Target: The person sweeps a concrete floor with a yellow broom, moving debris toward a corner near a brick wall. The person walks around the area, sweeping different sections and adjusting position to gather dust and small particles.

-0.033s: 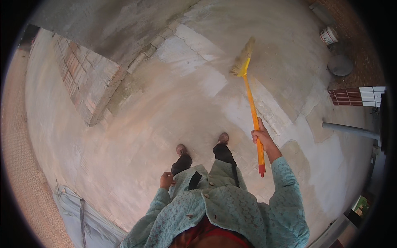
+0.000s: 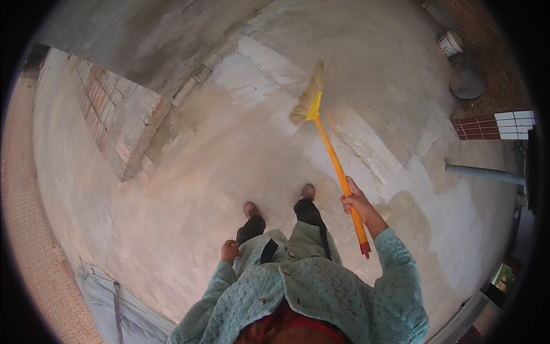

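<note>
A broom (image 2: 339, 166) with an orange handle, a yellow head and pale bristles slants forward and left from my right hand (image 2: 356, 204). The fingers are wrapped round the lower part of the handle, below which its red end sticks out. The bristles are over the concrete floor, well ahead of my feet; whether they touch it I cannot tell. My left hand (image 2: 230, 251) hangs beside my coat with its fingers curled in, and no object shows in it. Part of its palm is hidden.
Brick steps or a ramp (image 2: 117, 109) rise on the left with a low raised edge. At the right stand a white bucket (image 2: 449, 43), a round grey lid-like thing (image 2: 467, 84) and a grey pole (image 2: 484, 174). A grey cover (image 2: 117, 304) lies at lower left.
The broom's head has swung left and a little nearer to me. My right hand has moved slightly left and down with it, while the left hand stays put.
</note>
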{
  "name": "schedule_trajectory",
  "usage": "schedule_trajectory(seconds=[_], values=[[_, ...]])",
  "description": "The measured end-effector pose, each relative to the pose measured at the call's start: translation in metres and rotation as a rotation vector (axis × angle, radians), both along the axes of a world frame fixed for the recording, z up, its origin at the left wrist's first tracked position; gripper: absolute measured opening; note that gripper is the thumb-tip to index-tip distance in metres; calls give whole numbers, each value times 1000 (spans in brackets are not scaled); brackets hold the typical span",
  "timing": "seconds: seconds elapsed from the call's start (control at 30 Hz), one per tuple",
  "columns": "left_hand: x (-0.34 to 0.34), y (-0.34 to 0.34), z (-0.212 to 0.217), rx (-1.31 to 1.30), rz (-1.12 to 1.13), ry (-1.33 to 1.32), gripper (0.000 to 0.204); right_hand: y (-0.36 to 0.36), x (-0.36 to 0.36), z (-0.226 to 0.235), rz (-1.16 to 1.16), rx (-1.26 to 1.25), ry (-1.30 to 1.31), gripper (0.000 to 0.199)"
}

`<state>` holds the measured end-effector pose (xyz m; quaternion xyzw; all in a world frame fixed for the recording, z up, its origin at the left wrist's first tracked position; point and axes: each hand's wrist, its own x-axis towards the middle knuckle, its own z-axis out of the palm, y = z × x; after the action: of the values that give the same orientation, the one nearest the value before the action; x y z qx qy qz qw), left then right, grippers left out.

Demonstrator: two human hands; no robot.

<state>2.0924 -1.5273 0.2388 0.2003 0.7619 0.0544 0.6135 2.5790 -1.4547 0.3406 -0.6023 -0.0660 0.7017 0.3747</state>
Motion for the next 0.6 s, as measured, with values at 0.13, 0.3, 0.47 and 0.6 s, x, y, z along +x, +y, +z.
schedule_trajectory(seconds=[0.13, 0.3, 0.47, 0.6], values=[[4, 14, 2, 29, 21, -34, 26, -65, -57, 4, 76, -77, 239, 78], [9, 26, 13, 94, 4, -62, 26, -97, -74, -35, 112, -197, 184, 81], [12, 27, 17, 53, -17, -14, 26, -66, 14, -75, -87, -193, -87, 84], [19, 34, 17, 34, -56, 3, 27, -1, 79, -84, -117, -82, -321, 86]])
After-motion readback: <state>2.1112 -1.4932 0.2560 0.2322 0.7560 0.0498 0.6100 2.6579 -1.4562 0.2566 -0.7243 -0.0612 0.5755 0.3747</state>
